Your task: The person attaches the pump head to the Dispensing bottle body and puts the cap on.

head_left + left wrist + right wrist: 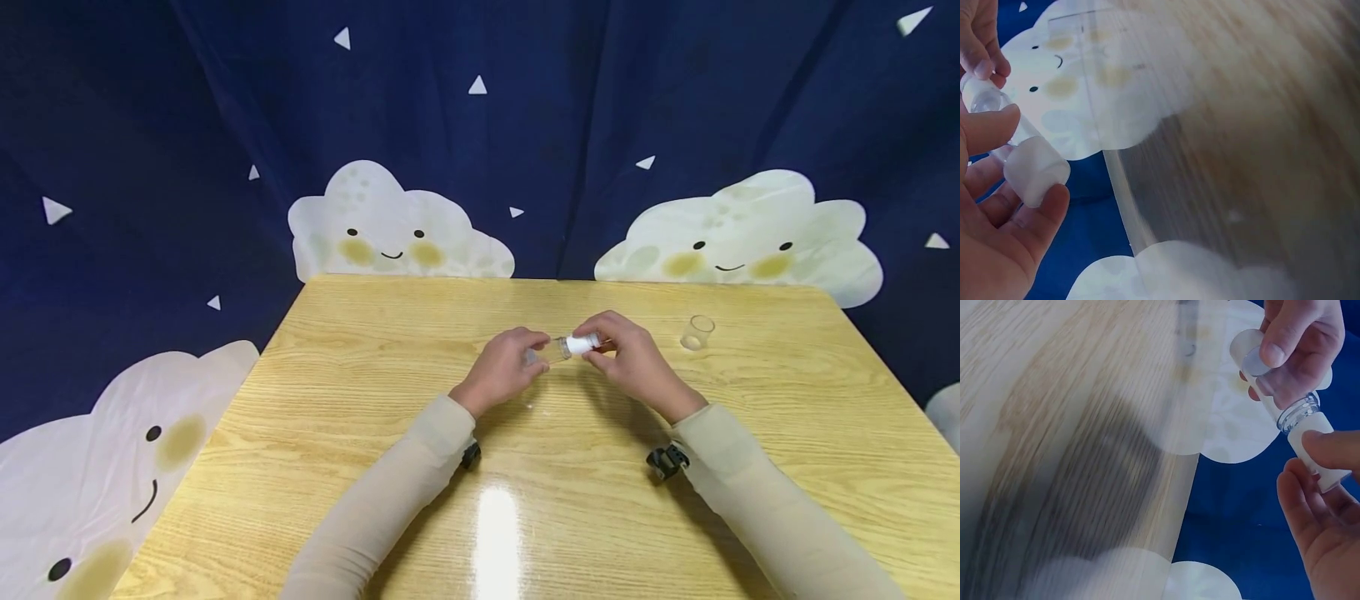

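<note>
Between the hands a clear bottle (pixel 555 351) lies tilted, nearly level, above the table. The left hand (pixel 504 367) grips its body near one end, thumb on one side and fingers on the other. A frosted white end piece (pixel 1035 170) shows beside the left fingertips (pixel 1055 197). At the bottle's other end the right hand (pixel 626 354) pinches a white cylindrical part (pixel 581 344) between thumb and fingers. In the right wrist view, clear threads (pixel 1298 414) show right beside this white part (pixel 1316 450). Whether the two are joined I cannot tell.
A small clear cup-like piece (pixel 698 332) stands on the wooden table (pixel 420 312) to the right, beyond the right hand. Dark wrist cameras (pixel 666 460) hang under both sleeves. Behind the table hangs a blue curtain (pixel 555 125) with white clouds.
</note>
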Tool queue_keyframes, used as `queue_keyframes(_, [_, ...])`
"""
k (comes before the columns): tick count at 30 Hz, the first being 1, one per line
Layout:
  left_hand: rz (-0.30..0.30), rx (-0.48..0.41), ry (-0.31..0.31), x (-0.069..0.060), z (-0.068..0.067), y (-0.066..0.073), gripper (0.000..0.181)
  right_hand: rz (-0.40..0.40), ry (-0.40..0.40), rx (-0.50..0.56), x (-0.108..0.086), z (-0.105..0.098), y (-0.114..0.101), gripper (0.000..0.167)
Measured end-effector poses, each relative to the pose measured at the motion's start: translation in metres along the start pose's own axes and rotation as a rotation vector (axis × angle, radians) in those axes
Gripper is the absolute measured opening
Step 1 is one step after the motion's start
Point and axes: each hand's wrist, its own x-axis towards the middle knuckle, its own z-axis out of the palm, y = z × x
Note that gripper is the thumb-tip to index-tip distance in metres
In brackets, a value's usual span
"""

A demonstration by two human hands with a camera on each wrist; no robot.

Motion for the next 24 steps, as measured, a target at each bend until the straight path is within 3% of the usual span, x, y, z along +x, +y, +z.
queue_keyframes(17, [-0.003, 0.005, -0.012, -0.0006, 0.0004, -0.0016, 0.04, 0.029, -0.021, -0.012, -0.0012, 0.0029, 0.0011, 0.027])
queue_keyframes(24, [-0.011, 0.017, -0.011, -0.001, 0.0016, -0.0024, 0.041, 0.047, -0.046, -0.033, -0.0022, 0.0013, -0.0001, 0.041])
